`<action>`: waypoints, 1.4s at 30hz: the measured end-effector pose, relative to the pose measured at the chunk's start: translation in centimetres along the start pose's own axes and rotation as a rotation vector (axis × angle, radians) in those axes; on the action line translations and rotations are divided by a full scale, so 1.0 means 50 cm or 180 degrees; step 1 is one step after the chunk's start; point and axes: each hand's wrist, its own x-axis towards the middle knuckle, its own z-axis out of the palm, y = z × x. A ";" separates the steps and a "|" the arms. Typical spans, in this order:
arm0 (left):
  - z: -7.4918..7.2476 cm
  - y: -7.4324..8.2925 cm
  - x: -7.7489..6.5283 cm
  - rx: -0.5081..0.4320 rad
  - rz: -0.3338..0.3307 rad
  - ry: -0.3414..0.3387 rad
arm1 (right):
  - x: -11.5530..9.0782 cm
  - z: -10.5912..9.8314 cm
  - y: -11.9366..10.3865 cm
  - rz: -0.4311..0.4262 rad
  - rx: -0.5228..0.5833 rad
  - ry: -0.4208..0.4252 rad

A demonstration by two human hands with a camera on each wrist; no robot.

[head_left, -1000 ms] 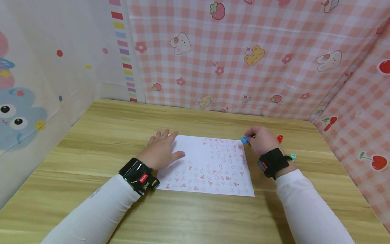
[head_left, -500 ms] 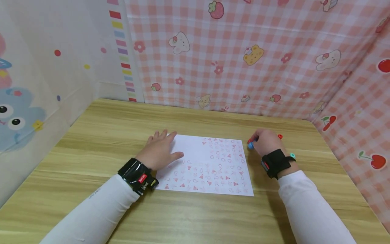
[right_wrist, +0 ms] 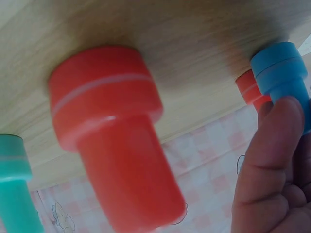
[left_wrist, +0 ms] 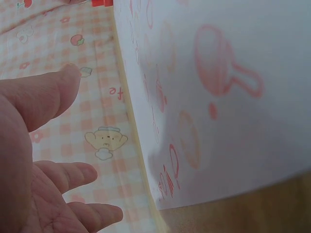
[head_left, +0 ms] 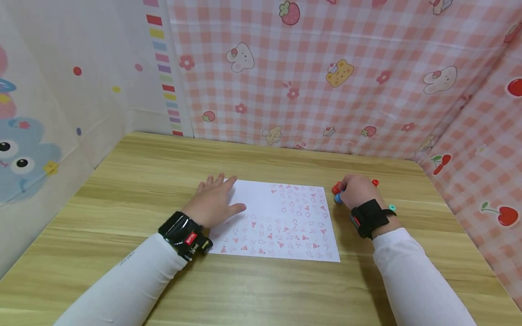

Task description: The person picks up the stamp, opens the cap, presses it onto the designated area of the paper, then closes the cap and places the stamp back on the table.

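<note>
My left hand (head_left: 210, 206) lies with spread fingers over the left part of a white sheet of paper (head_left: 261, 199). Small red and pale prints cover much of the sheet; in the left wrist view, one is a paddle print (left_wrist: 214, 58) with a ball. Just off the sheet's right edge, my right hand (head_left: 359, 190) pinches a blue stamp (right_wrist: 279, 68) between thumb and fingers, its wide end at the tabletop. Close behind it stands a red stamp (head_left: 336, 186). The palm side of the right hand is hidden from the head view.
Beyond the right hand stand another red stamp (head_left: 375, 182) and a teal stamp (head_left: 392, 208), both near the wrist. The wooden table (head_left: 261, 294) meets a pink checked cloth (head_left: 310, 113) at the back and cloth walls at both sides.
The right hand has carried the blue stamp from the paper's upper right corner, rightward and nearer, down beside the red stamp. The left hand stays in place.
</note>
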 end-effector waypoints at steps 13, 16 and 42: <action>0.001 0.002 0.002 -0.0002 -0.0016 -0.0024 | 0.000 0.001 -0.004 0.0135 -0.0056 -0.0081; 0.002 0.003 0.003 -0.0006 -0.0020 -0.0020 | 0.000 0.001 -0.003 0.0134 -0.0073 -0.0087; 0.004 0.002 0.001 -0.0065 -0.0066 -0.0044 | 0.002 -0.071 0.043 -0.0033 0.0018 0.0457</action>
